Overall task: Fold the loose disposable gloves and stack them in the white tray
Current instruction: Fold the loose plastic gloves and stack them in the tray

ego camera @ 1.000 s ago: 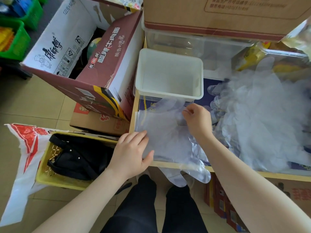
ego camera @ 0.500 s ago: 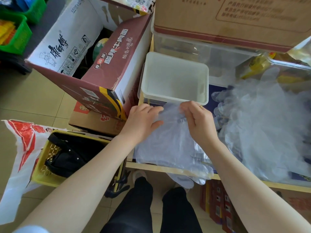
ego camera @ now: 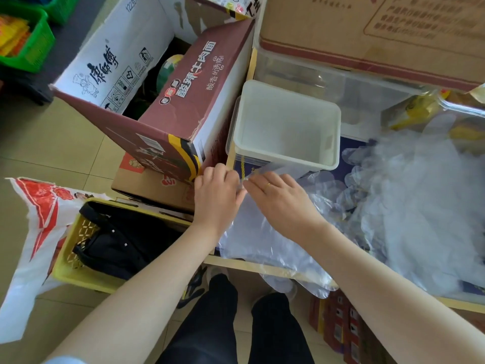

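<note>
Both hands meet at the far edge of one flat glove [ego camera: 252,232], just below the white tray [ego camera: 286,158]. Left hand [ego camera: 217,195] and right hand [ego camera: 278,200] each pinch that edge, a closed grip on the film, probably to start a fold. Glove lies on the table [ego camera: 262,266], fingers overhanging the near edge. Loose gloves [ego camera: 409,206] heaped to the right, within reach. Tray looks unfilled.

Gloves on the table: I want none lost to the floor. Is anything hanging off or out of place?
Yes. The fingers of the glove being folded droop over the table's near edge. The white tray looks empty.
</note>
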Demonstrator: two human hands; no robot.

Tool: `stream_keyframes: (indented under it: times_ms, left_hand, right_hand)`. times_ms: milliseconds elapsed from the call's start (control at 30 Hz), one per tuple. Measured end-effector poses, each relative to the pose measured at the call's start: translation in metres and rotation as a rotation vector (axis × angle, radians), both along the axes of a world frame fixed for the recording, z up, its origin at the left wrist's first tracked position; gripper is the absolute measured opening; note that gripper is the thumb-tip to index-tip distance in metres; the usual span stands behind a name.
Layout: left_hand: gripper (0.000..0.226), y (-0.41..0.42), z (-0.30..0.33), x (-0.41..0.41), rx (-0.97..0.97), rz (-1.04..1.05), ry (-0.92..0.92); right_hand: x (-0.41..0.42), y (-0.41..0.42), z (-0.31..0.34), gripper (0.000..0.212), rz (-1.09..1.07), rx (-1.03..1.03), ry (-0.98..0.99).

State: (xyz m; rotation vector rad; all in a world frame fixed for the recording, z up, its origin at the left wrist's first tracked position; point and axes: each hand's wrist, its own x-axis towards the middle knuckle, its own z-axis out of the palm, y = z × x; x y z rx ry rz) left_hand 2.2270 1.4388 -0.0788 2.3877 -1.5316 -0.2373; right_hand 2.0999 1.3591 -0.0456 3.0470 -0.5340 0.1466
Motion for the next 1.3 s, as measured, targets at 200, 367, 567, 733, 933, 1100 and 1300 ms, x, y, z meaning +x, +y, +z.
stream_keyframes:
  times_ms: [200,367,567,733,933,1100,1300]
  left_hand:
    - [0.061,0.014,-0.013,0.007,-0.072,0.146,0.475]
    - [0.062,0.035,-0.012,0.003,0.015,0.166,0.682]
    - [0.076,0.038,-0.013,-0.003,0.032,0.124,0.654]
    - [0.082,0.031,-0.005,0.001,0.066,0.061,0.429]
    - [0.030,0.015,0.024,0.002,0.021,0.009,0.731]
    - [0.042,-0.003,0.052,-0.002,-0.090,0.174,1.514]
    - [0.020,-0.022,0.039,-0.039,0.219,0.413,1.760]
  right_hand:
    - [0.015,-0.029,-0.015,0.059,-0.075,0.110,0.352]
    - [0.019,-0.032,-0.009,0.041,-0.111,0.178,0.456]
    - [0.010,-0.038,0.000,0.025,-0.089,0.356,0.521]
    - [0.003,-0.045,0.002,0.020,-0.192,0.801,0.439]
    - [-0.031,-0.063,0.036,0.007,-0.469,1.509,-0.014]
    - [-0.072,-0.071,0.052,0.009,-0.751,1.829,-0.458]
    - [-0.097,-0.054,0.023,0.013,-0.916,1.571,-0.272]
